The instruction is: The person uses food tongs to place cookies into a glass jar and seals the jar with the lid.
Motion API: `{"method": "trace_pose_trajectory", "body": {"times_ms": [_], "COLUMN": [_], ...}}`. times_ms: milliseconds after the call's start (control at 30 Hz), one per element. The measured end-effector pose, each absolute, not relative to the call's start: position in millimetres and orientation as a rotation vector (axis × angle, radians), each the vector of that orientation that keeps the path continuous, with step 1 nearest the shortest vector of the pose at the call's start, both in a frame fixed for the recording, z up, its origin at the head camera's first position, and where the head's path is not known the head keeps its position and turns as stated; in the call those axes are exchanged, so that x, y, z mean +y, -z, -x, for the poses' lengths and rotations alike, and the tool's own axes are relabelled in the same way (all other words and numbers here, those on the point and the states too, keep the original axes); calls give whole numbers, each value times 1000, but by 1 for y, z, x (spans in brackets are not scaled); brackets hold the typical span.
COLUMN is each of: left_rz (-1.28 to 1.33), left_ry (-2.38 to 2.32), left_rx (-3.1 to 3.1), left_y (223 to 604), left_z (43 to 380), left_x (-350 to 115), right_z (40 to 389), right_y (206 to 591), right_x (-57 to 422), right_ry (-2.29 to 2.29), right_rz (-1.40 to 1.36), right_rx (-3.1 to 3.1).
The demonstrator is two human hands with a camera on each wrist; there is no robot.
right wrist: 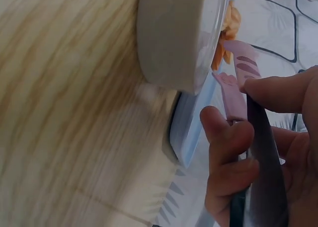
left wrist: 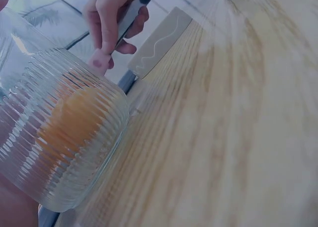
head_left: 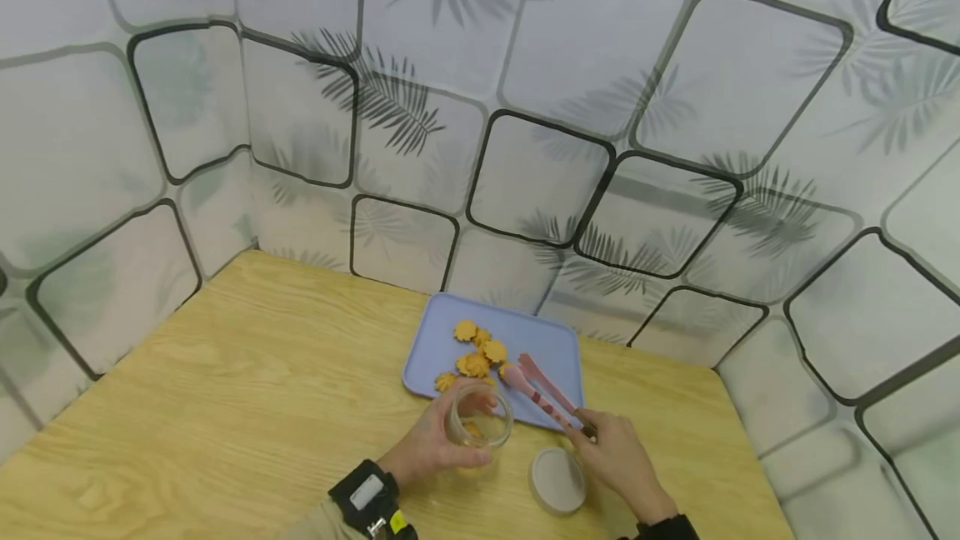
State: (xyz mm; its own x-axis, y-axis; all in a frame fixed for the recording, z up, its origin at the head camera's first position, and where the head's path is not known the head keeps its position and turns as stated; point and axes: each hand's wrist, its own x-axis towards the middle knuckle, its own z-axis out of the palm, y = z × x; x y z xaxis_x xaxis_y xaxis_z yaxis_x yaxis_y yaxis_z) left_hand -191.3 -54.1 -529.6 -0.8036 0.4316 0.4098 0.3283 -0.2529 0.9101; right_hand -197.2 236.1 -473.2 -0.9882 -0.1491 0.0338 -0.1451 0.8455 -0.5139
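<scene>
Yellow wood-grained table [head_left: 247,407] fills the foreground, bearing a pale blue rectangular tray [head_left: 534,333]. One left hand [head_left: 429,442] curls round a clear ribbed glass jar [head_left: 483,421] at the tray's near edge, something orange inside. The right hand [head_left: 617,452] grips pink-ended tongs [head_left: 551,389], tips parted above the tray. Nearby lies a round beige lid [head_left: 557,481]; small scalloped orange pieces [head_left: 474,365] cluster on the tray.

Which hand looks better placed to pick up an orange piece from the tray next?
Probably the right hand: it holds the pink tongs, whose tips are close to the orange pieces on the blue tray. The left hand is occupied holding the glass jar.
</scene>
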Motion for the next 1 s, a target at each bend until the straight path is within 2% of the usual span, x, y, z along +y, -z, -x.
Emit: {"method": "trace_pose_trajectory", "body": {"times_ms": [200,600,1000], "left_rz": [-1014,-1009,-978], "left_ry": [-2268,-2254,-2239], "left_rx": [1866,1877,1881], "left_y": [531,529,529], "left_z": [191,193,192], "left_x": [-54,-54,-55], "right_z": [203,193,170], "right_y": [477,477,462], "right_x": [231,236,243], "right_ry": [807,838,987], "right_rz": [303,274,166], "right_rx": [2969,3011,2966]}}
